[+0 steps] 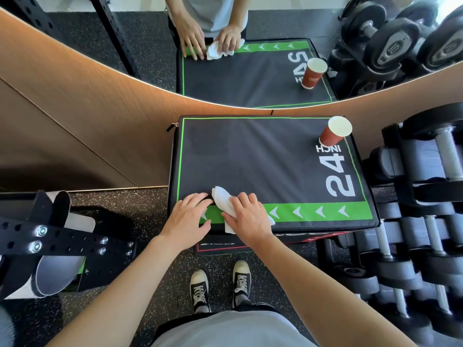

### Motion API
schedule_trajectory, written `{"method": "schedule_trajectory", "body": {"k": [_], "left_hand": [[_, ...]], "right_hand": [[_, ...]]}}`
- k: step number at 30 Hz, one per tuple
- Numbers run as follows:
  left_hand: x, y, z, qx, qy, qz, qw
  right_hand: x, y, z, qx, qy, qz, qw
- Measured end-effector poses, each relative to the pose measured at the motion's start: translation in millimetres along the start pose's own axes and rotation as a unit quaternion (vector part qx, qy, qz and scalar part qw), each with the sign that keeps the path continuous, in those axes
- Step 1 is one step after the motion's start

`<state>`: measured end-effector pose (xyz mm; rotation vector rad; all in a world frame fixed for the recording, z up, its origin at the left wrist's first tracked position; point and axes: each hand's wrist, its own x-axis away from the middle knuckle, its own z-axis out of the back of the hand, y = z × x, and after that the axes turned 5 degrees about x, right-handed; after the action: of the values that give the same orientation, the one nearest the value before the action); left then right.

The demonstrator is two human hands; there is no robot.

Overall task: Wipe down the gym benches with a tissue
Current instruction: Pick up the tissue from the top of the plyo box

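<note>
You are standing at the box [263,161], the soft black pad with the big white 24 on top, and you are wiping it with the tissue [225,199]. The tissue is lying bunched at the near edge of the box, close to the near left corner, partly on the green stripe and hanging a little over the edge.

Your right hand [248,216] is pressing down on the tissue with fingers bent over it, so it can rub the top as you push. Your left hand [186,217] is lying flat just beside it, fingers spread on the near left corner and holding nothing. It is likely steadying you, or the box, while the other hand is scrubbing.

A red cup [334,132] is standing at the far right corner, well apart from the tissue. That is probably keeping it out of the way for now, but you will be needing to lift it to clean there. Most of the top is looking not yet wiped.
</note>
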<state>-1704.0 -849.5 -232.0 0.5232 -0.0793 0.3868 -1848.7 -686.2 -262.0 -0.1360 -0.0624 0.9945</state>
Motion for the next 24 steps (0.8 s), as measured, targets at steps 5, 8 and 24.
{"method": "schedule_trajectory", "body": {"k": [5,8,24], "left_hand": [[-2,10,10,0.016,0.006,0.01,1.0],[-13,19,20,0.007,0.014,0.003,1.0],[-73,97,66,-0.031,0.014,-0.211,0.977]], "right_hand": [[-8,5,12,-0.029,-0.032,-0.01,0.999],[-11,18,21,-0.032,-0.026,-0.04,0.998],[38,51,78,-0.04,0.114,-0.259,0.958]]}}
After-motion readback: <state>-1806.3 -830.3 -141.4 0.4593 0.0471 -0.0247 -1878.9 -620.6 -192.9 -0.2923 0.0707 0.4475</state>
